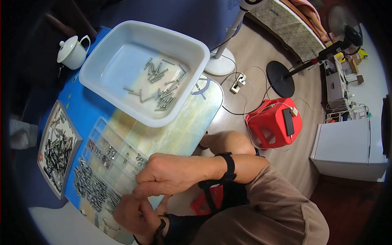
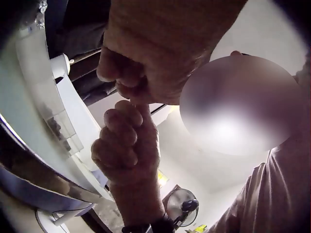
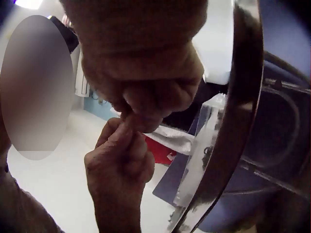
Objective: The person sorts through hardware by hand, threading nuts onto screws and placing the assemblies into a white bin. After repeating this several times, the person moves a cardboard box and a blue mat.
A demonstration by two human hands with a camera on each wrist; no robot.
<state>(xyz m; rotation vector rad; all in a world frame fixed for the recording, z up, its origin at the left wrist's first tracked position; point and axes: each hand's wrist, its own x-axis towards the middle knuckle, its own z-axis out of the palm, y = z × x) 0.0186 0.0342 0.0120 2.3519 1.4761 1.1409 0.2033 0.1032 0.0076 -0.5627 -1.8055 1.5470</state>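
Note:
My right hand (image 1: 167, 173) and my left hand (image 1: 134, 214) meet fingertip to fingertip at the table's near edge. Fingers of both are curled in a pinch, and what they hold is hidden; I cannot tell its kind. In the left wrist view the right hand (image 2: 121, 138) comes up from below to the left hand (image 2: 150, 58). Beside the hands lies a clear compartment box (image 1: 96, 134) with small nuts and washers in some cells. Close to the left hand is a heap of silver screws (image 1: 90, 188).
A white basin (image 1: 96, 87) on the table holds several loose bolts (image 1: 164, 99). Left of the box is a shallow tray (image 1: 74, 141) of dark screws. A lidded white cup (image 1: 74, 55) stands behind. A lamp base (image 1: 220, 63), red stool (image 1: 269, 118) and cables are at the right.

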